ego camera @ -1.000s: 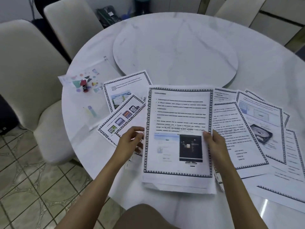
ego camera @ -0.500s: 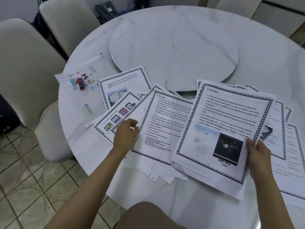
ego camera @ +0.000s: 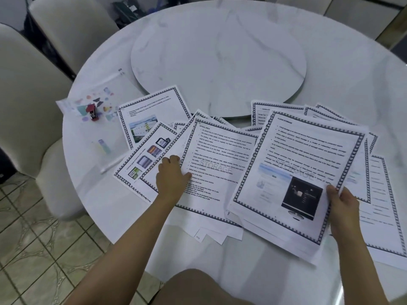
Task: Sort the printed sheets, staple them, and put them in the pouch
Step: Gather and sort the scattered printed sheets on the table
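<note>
**Cloud Storage bundle swung right, Optical Discs sheet uncovered**

Since a second ago the Cloud Storage bundle (ego camera: 297, 164) has gone from the middle of the near edge toward the table's (ego camera: 341, 73) right side, baring the Optical Discs sheet (ego camera: 220, 164) beneath.

At the left edge the clear pouch (ego camera: 114, 93) lies flat with the red stapler (ego camera: 92, 111) on it, both untouched. Sorting is the step in hand.

The left grip (ego camera: 171, 175) rests with bent fingers on that sheet's left margin; whether it pinches the paper or only presses it I cannot tell.

The right grip (ego camera: 343, 201) is clamped on the bundle's near right corner, thumb on top. The bundle hangs tilted over the loose sheets (ego camera: 378, 205) by the right edge.

To do this well, I would check the headings before laying anything down. The bundle should be squared against the table, since its lower sheets already stick out unevenly. One-corner holds let paper fan and slip, so the left grip should pin the pile while the right one adds to it.
</note>
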Available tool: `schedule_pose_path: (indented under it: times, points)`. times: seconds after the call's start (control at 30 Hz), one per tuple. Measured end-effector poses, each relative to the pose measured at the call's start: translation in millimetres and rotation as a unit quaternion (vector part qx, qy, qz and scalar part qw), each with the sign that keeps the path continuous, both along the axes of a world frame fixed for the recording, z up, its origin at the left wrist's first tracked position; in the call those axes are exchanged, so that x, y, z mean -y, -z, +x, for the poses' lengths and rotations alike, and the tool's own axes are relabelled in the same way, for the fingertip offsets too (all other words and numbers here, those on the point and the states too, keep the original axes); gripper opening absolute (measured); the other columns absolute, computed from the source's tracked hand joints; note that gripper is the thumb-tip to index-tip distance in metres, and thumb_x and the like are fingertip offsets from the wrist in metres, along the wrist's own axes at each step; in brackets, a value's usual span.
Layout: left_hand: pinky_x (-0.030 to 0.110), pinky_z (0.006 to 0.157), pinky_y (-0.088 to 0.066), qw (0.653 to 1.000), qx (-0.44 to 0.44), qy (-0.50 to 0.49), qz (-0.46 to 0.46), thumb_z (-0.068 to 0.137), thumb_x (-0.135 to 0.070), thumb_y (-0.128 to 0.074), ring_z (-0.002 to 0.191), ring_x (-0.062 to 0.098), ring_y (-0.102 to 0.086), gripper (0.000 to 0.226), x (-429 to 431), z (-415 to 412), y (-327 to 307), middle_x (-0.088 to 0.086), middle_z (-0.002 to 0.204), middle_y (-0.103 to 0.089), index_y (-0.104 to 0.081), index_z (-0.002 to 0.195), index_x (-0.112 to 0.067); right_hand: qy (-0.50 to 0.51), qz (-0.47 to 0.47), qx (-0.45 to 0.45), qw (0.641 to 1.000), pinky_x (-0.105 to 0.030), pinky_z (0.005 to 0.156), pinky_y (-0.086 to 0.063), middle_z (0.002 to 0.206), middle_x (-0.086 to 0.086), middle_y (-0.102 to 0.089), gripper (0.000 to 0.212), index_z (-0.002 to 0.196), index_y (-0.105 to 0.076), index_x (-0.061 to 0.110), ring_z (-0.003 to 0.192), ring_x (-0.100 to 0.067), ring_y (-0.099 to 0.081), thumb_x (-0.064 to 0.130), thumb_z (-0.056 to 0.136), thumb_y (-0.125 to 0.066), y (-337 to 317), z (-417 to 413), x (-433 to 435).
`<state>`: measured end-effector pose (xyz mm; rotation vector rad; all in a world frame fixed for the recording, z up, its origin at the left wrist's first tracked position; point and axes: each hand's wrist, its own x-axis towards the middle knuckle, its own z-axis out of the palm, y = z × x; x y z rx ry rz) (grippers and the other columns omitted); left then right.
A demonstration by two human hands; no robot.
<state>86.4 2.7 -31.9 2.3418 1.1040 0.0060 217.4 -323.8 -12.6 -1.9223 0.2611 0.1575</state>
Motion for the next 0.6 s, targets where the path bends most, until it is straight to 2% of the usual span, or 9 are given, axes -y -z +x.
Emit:
schedule_pose_path:
  times: [0.07, 0.17, 0.23, 0.4, 0.43, 0.53, 0.6]
  points:
    - [0.041, 0.088, -0.042, 1.000, 0.002, -0.013, -0.010, 0.079, -0.028, -0.070, 0.114, 0.030, -0.046, 0.057, -2, 0, 2, 0.014, 0.122, -0.048, -0.044, 0.126, -0.007, -0.002, 0.002, 0.002, 1.000, -0.024, 0.069, -0.044, 0.104, -0.012, -0.058, 0.028, 0.114, -0.055, 0.000, 0.090, -0.025, -0.056, 0.020, 0.098, -0.044, 1, 0, -1]
    - [0.043, 0.090, -0.045, 0.997, 0.014, -0.043, -0.065, 0.076, -0.024, -0.074, 0.115, 0.031, -0.047, 0.062, -5, 1, 3, 0.015, 0.124, -0.045, -0.043, 0.126, -0.005, -0.002, 0.009, 0.004, 1.000, -0.032, 0.083, -0.045, 0.114, -0.013, -0.059, 0.035, 0.124, -0.052, 0.000, 0.100, -0.025, -0.056, 0.021, 0.098, -0.043, 2, 0, -4]
    - [0.041, 0.089, -0.044, 0.993, 0.023, -0.061, -0.094, 0.075, -0.021, -0.075, 0.116, 0.032, -0.045, 0.064, -5, 3, 3, 0.017, 0.128, -0.039, -0.041, 0.127, -0.003, -0.004, 0.013, 0.004, 1.000, -0.034, 0.086, -0.048, 0.119, -0.014, -0.059, 0.035, 0.125, -0.052, 0.002, 0.104, -0.027, -0.056, 0.021, 0.097, -0.044, 3, -1, -5]
    - [0.042, 0.093, -0.042, 0.993, -0.014, -0.067, -0.095, 0.075, -0.024, -0.075, 0.122, 0.032, -0.038, 0.061, -6, 6, 2, 0.017, 0.131, -0.034, -0.045, 0.126, -0.007, -0.007, 0.020, 0.000, 1.000, -0.041, 0.095, -0.045, 0.121, -0.013, -0.059, 0.034, 0.126, -0.052, 0.005, 0.108, -0.028, -0.057, 0.022, 0.097, -0.045, 2, -4, -11]
    - [0.041, 0.093, -0.041, 0.993, -0.019, -0.064, -0.094, 0.075, -0.025, -0.074, 0.123, 0.031, -0.037, 0.059, -7, 6, 1, 0.016, 0.131, -0.035, -0.047, 0.124, -0.009, -0.007, 0.020, 0.000, 1.000, -0.042, 0.094, -0.047, 0.118, -0.013, -0.060, 0.033, 0.124, -0.053, 0.006, 0.107, -0.029, -0.057, 0.024, 0.097, -0.045, 1, -5, -12]
    - [0.040, 0.092, -0.039, 0.995, -0.026, -0.059, -0.081, 0.076, -0.022, -0.073, 0.120, 0.030, -0.041, 0.050, -9, 8, -2, 0.013, 0.126, -0.045, -0.050, 0.119, -0.011, -0.008, 0.035, -0.008, 0.999, -0.032, 0.078, -0.054, 0.098, -0.005, -0.063, 0.032, 0.117, -0.056, 0.011, 0.100, -0.029, -0.059, 0.032, 0.094, -0.047, -1, -8, -17]
    - [0.039, 0.089, -0.041, 0.994, -0.013, -0.063, -0.091, 0.077, -0.016, -0.070, 0.110, 0.029, -0.048, 0.048, -9, 7, -2, 0.011, 0.121, -0.053, -0.047, 0.119, -0.010, -0.009, 0.042, -0.013, 0.999, -0.036, 0.083, -0.051, 0.097, -0.007, -0.061, 0.028, 0.117, -0.055, 0.010, 0.096, -0.029, -0.058, 0.026, 0.096, -0.046, -2, -10, -21]
